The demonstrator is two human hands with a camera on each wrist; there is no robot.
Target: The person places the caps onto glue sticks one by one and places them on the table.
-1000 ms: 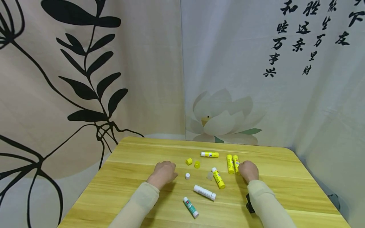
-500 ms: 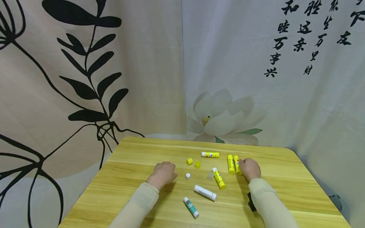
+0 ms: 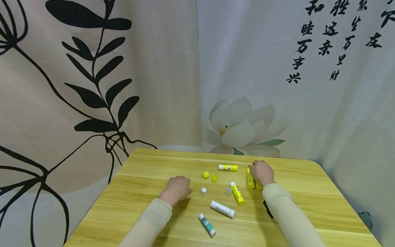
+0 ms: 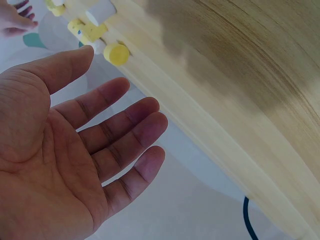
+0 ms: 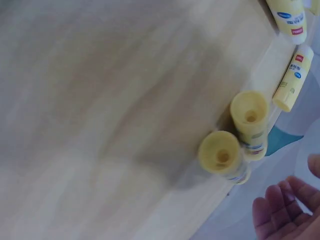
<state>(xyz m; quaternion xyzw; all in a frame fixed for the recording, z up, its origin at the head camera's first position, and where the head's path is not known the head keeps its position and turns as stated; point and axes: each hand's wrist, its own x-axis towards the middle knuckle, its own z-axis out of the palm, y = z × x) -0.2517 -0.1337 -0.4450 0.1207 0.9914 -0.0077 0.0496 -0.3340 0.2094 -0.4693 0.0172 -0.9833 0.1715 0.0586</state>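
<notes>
Two yellow glue sticks (image 3: 250, 179) (image 5: 250, 122) lie side by side at the right of the group. Above their far ends hovers my right hand (image 3: 262, 171), partly covering the right one. In the right wrist view, that hand (image 5: 287, 212) has loosely bent fingers and a visible gap to the sticks. My left hand (image 3: 176, 189) is held over the table, left of a small white cap (image 3: 204, 191). The left wrist view has its palm (image 4: 75, 150) turned to the camera, fingers relaxed and holding nothing.
A yellow glue stick (image 3: 228, 167) lies at the back, another (image 3: 237, 194) diagonally mid-table. Nearer are a white glue stick (image 3: 222, 209) and a green one (image 3: 207, 225). Two yellow caps (image 3: 214, 178) and a translucent cap (image 3: 228, 190) lie among them. Curtains hang behind the table.
My right hand has moved away from me and slightly left, from beside the right-hand glue stick of the pair to above their far ends. My left hand stays put.
</notes>
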